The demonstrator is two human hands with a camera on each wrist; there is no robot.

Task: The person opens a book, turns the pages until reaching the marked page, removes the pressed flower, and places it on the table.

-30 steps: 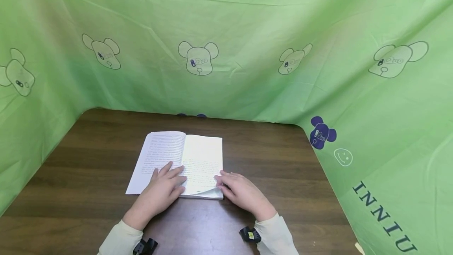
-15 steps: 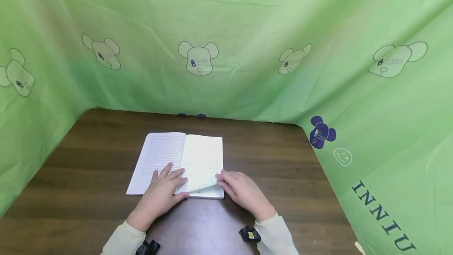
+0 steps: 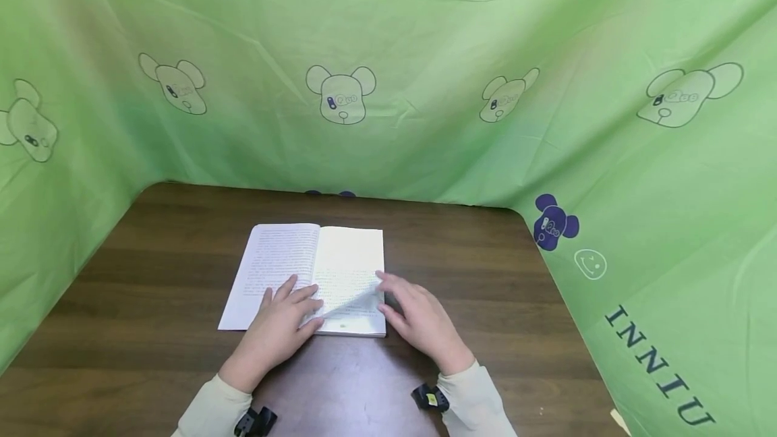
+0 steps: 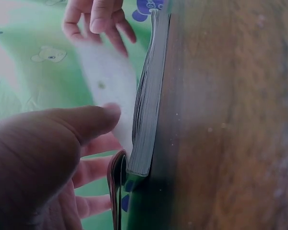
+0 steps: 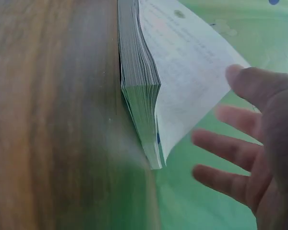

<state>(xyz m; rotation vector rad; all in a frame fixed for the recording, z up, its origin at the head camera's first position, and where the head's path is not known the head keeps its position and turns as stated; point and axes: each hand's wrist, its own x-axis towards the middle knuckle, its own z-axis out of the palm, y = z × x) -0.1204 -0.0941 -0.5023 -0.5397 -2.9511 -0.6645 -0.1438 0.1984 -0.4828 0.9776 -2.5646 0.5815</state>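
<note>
An open book (image 3: 349, 248) with printed pages lies on the table, its thicker stack of pages on the right. My left hand (image 3: 276, 332) rests across the lower inner part of the spread, fingers spread over the left page and the gutter. One right-hand leaf (image 5: 192, 72) is raised at its lower outer corner, with more print showing beneath. My right hand (image 3: 425, 322) is at the book's right edge, thumb and fingers apart. In the right wrist view its thumb tip (image 5: 234, 74) overlaps the corner of the raised leaf, and the other fingers are loosely extended.
The brown wooden table (image 3: 485, 275) extends around the book. Green cloth (image 3: 425, 154) printed with bear heads hangs behind it and along both sides. A dark wrist camera (image 3: 429, 398) is strapped at the right sleeve, another camera (image 3: 255, 421) at the left.
The right hand has moved slightly up along the book's edge, and its thumb and fingers have spread apart. The leaf's lower corner has lifted higher. The left hand stays on the book.
</note>
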